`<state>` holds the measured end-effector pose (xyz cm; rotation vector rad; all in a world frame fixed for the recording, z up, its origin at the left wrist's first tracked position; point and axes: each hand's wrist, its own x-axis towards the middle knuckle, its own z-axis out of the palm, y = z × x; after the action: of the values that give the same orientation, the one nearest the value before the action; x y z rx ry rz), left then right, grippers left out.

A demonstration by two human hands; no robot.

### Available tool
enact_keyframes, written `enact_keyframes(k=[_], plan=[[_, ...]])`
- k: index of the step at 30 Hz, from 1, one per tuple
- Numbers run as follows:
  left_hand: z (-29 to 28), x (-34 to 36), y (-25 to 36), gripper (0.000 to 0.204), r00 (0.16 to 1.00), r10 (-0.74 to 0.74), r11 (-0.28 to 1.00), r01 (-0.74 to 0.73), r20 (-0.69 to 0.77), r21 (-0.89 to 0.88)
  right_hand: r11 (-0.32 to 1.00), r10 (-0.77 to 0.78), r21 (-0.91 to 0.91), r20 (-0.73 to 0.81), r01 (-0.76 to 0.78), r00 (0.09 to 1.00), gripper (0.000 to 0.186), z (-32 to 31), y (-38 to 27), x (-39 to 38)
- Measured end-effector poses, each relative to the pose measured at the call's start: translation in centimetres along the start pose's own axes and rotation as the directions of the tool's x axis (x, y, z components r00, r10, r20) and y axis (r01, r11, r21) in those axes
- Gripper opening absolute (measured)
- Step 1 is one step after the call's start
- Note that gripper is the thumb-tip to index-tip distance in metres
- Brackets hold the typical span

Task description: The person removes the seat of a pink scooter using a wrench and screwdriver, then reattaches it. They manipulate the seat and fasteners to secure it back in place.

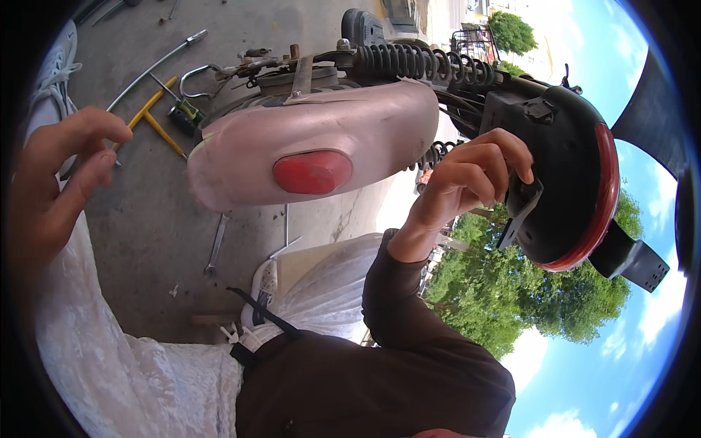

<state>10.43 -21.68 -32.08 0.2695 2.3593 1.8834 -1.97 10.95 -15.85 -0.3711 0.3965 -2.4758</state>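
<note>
My right hand point(467, 175), in a dark brown sleeve, has its fingers curled round a small flat black bracket point(524, 198) beside the black tail section point(562, 168) of a motorbike. Whether the bracket is fixed to the tail is hidden. A curved red light strip point(607, 193) edges that tail. Near the left rim my left hand point(62, 175) hangs with bent fingers, thumb and index apart and nothing between them. Between both hands sits a dusty pinkish rear mudguard point(241, 150) with a red reflector point(312, 172); a black coil spring point(398, 60) runs alongside.
On the concrete floor lie a yellow-handled tool point(150, 113), a long metal rod tool point(157, 66), a green-and-black screwdriver handle point(186, 115) and a wrench point(217, 244). White-clothed legs point(109, 321) and white shoes point(264, 285) border the work. A tree point(555, 306) stands beyond.
</note>
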Motion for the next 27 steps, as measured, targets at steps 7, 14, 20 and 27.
enact_keyframes(k=[7,14,20,27], plan=[[1.0,0.8,-0.5,0.025,0.993,0.073,0.958,-0.097,0.098,0.269,0.993,-0.110,-0.045,-0.126,0.105,0.986,0.024,-0.4,-1.7,-3.6],[1.8,1.4,-2.9,0.020,0.992,0.066,0.892,-0.106,0.105,0.440,0.990,-0.138,-0.069,-0.196,0.126,0.971,0.053,2.8,-2.7,-7.3],[1.9,2.0,-2.9,0.011,0.952,0.269,0.751,-0.301,0.144,0.587,0.986,-0.165,-0.036,-0.167,0.161,0.972,0.048,3.8,-2.3,-9.4],[1.5,2.2,-3.2,0.010,0.939,0.340,0.791,-0.317,0.054,0.524,0.975,0.035,0.208,0.186,-0.075,0.982,0.033,1.9,-3.1,-7.3]])
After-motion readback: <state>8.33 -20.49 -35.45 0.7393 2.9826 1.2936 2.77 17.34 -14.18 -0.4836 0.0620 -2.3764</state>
